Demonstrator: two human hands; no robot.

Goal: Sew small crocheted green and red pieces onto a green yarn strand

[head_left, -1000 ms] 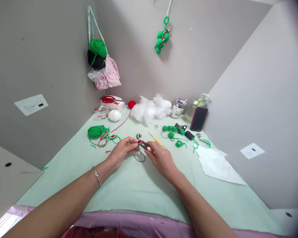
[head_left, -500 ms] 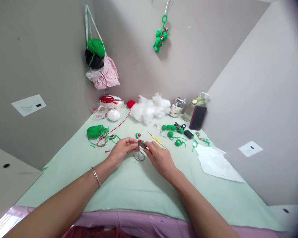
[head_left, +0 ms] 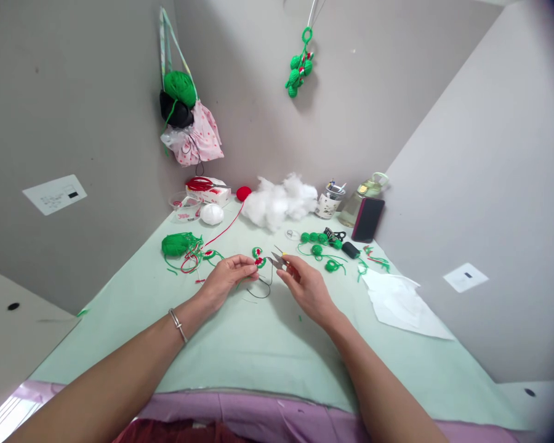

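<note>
My left hand [head_left: 227,280] pinches a small red and green crochet piece [head_left: 258,261] just above the pale green cloth [head_left: 240,351]. A black cord [head_left: 262,289] loops down from that piece onto the cloth. My right hand [head_left: 305,284] is closed on small metal thread snips [head_left: 277,261], with their tips pointing at the crochet piece. Behind my right hand lies a yellow-handled crochet hook [head_left: 290,260]. A second small red and green piece [head_left: 257,251] rests just beyond my fingers.
A green yarn ball [head_left: 174,245] with loose red and green strands lies at left. Green crochet balls [head_left: 317,240], white stuffing [head_left: 281,202], a cup of tools [head_left: 330,202], a bottle [head_left: 362,200], a phone [head_left: 369,220] and white paper [head_left: 399,303] sit at back and right.
My right hand has moved a little right and away from my left hand, taking the snips off the piece. The black cord now hangs free between the hands.
</note>
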